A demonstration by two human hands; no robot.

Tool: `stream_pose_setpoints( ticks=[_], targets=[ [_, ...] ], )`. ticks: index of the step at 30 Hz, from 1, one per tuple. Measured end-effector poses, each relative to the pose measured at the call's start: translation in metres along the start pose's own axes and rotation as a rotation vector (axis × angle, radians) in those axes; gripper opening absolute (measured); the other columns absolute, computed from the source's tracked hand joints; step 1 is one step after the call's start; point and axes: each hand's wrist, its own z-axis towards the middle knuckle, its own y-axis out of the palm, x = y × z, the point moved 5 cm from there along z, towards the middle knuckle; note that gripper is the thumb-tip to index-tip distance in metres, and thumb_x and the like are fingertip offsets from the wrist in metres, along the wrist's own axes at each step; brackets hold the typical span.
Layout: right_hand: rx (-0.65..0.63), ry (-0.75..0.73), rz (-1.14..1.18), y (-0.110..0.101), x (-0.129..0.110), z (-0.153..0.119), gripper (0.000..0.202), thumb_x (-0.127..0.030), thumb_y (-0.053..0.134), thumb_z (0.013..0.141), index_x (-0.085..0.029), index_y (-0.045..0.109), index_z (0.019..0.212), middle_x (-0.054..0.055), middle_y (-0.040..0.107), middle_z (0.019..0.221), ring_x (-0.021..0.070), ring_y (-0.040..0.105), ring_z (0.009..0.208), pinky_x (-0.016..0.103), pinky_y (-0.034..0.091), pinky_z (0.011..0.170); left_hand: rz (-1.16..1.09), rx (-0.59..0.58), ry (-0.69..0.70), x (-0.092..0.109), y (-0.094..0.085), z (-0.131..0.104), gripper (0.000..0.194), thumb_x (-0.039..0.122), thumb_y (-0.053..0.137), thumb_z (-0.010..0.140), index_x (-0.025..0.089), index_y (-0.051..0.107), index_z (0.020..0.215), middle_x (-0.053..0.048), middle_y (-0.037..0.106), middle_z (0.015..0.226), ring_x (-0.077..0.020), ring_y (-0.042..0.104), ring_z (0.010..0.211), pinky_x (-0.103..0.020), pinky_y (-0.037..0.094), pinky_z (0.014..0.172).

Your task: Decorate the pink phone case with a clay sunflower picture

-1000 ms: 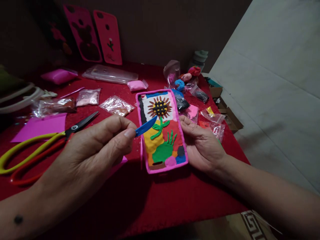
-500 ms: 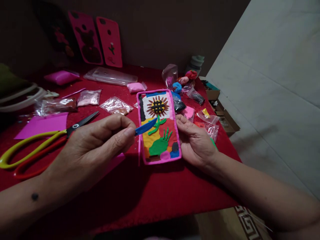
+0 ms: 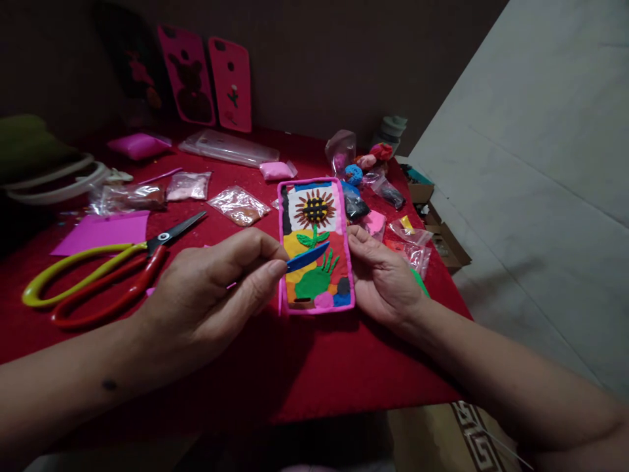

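Note:
My left hand (image 3: 230, 288) pinches a blue plastic clay knife (image 3: 308, 256), its blade lying across the front of a phone case covered in coloured clay (image 3: 314, 282). I cannot tell whether the blade touches the clay. My right hand (image 3: 386, 275) grips the case by its right edge and holds it tilted up toward me. Pink clay runs round the rim. On the face are a sunflower (image 3: 314, 208) with a black-and-yellow centre, green leaves, and patches of several colours. Scissors (image 3: 162, 246) with one yellow and one red handle lie beyond my left wrist.
The table has a red cloth (image 3: 246, 380). Bags of clay (image 3: 240, 204) lie about, with balls of clay (image 3: 354, 174) at the back right. Decorated phone cases (image 3: 230, 85) lean on the wall. Cardboard boxes (image 3: 445, 242) stand beyond the table's right edge.
The knife tip has moved right and slightly down over the case, from the flower's stem to below the leaves. The view has shifted a little. Both grips are unchanged.

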Motion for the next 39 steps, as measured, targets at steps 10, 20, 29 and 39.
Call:
stream_pose_setpoints(
  ticks=[10, 20, 29, 39],
  targets=[
    [0.013, -0.001, -0.011, 0.002, 0.002, -0.004, 0.007, -0.02, 0.069, 0.083, -0.022, 0.062, 0.085, -0.001, 0.071, 0.088, 0.0138, 0.068, 0.081, 0.038, 0.051, 0.103, 0.073, 0.043, 0.073, 0.002, -0.005, 0.004, 0.017, 0.029, 0.048, 0.094, 0.021, 0.059, 0.084, 0.006, 0.055, 0.058, -0.0091, 0.048, 0.047, -0.021, 0.038, 0.045],
    [-0.014, 0.004, -0.026, 0.009, 0.0, -0.01, 0.013, -0.02, 0.073, 0.079, -0.025, 0.064, 0.087, -0.003, 0.071, 0.085, 0.016, 0.069, 0.081, 0.042, 0.053, 0.101, -0.078, -0.039, 0.09, 0.003, 0.003, 0.0, 0.021, 0.027, 0.048, 0.095, 0.019, 0.06, 0.08, 0.007, 0.051, 0.057, -0.0064, 0.043, 0.047, -0.018, 0.034, 0.045],
    [0.02, 0.003, 0.008, 0.006, 0.0, -0.007, 0.013, -0.02, 0.073, 0.079, -0.025, 0.064, 0.088, -0.002, 0.073, 0.089, 0.0171, 0.07, 0.084, 0.045, 0.053, 0.102, -0.131, -0.027, 0.017, -0.002, -0.005, 0.004, 0.022, 0.028, 0.051, 0.093, 0.021, 0.057, 0.073, 0.007, 0.051, 0.056, -0.0072, 0.044, 0.046, -0.016, 0.036, 0.043],
    [0.03, -0.006, 0.011, 0.004, 0.0, -0.007, 0.014, -0.018, 0.073, 0.078, -0.025, 0.064, 0.086, -0.002, 0.075, 0.093, 0.0175, 0.071, 0.086, 0.045, 0.053, 0.103, -0.056, -0.109, -0.085, -0.008, 0.001, 0.007, 0.027, 0.037, 0.047, 0.09, 0.02, 0.057, 0.071, 0.003, 0.059, 0.058, -0.0105, 0.052, 0.048, -0.019, 0.041, 0.044]
  ],
)
